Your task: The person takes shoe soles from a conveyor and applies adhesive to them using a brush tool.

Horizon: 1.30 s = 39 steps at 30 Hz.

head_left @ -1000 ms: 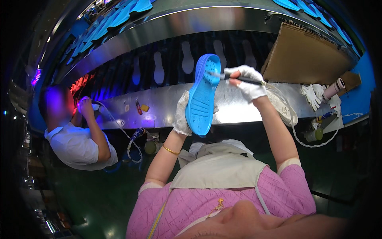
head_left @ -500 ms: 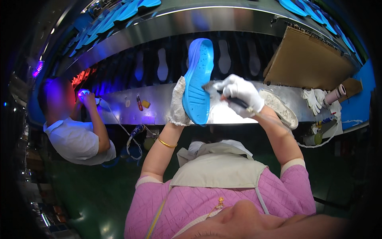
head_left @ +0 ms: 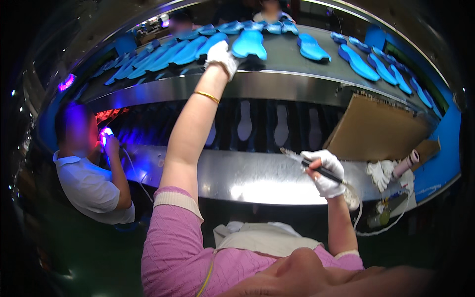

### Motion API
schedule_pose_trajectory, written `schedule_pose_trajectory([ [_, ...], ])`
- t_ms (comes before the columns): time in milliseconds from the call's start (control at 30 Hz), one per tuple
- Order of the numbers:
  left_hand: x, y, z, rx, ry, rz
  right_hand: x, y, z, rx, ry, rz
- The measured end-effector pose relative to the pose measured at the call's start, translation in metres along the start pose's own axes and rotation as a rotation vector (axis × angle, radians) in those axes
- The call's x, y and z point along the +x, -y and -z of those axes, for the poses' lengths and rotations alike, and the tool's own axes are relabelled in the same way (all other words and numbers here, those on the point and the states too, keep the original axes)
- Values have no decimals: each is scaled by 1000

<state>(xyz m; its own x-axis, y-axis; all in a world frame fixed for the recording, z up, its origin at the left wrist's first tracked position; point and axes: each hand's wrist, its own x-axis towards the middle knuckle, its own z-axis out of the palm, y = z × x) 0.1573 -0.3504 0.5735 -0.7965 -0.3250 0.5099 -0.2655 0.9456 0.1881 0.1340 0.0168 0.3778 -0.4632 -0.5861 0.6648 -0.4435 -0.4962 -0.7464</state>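
My left arm stretches out to the upper belt. There my white-gloved left hand [head_left: 221, 55] is closed at the near end of a blue shoe sole [head_left: 250, 45], touching its left edge; the fingertips partly hide against the neighbouring sole [head_left: 212, 43]. Over the steel bench [head_left: 222, 178], my right hand [head_left: 324, 171], in a white glove with bare fingertips, grips a black-handled brush [head_left: 326, 173]. Its bristles point to the upper left, apart from any sole. Behind the right wrist shows part of a pale, sole-shaped piece [head_left: 351, 198].
More blue soles [head_left: 358, 62] lie along the upper belt. Beneath it, a lower rack carries dark sole shapes [head_left: 281, 123]. A cardboard sheet [head_left: 381, 128] leans at right, by white gloves [head_left: 380, 174] and a pink roll [head_left: 406, 163]. A co-worker [head_left: 91, 183] holds a glowing tool at left.
My left hand has gone from above the bench up to the upper belt, carrying the blue sole away from the brush. My right hand has drawn back with the brush. The view has tilted upward.
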Motion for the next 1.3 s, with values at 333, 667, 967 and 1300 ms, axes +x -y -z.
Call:
schedule_pose_trajectory([
  [333, -30, 97, 12, 164, -337, -238, 6, -32, 2, 245, -92, -153],
  [667, 27, 139, 2, 475, 228, 90, 0, -45, -13, 161, -90, -271],
  [967, 4, 135, 7, 549, -7, 330, -28, -30, 1, 51, -135, -372],
  [1300, -135, 79, 93, -1350, -739, -179, -36, -31, 0, 36, -103, -349],
])
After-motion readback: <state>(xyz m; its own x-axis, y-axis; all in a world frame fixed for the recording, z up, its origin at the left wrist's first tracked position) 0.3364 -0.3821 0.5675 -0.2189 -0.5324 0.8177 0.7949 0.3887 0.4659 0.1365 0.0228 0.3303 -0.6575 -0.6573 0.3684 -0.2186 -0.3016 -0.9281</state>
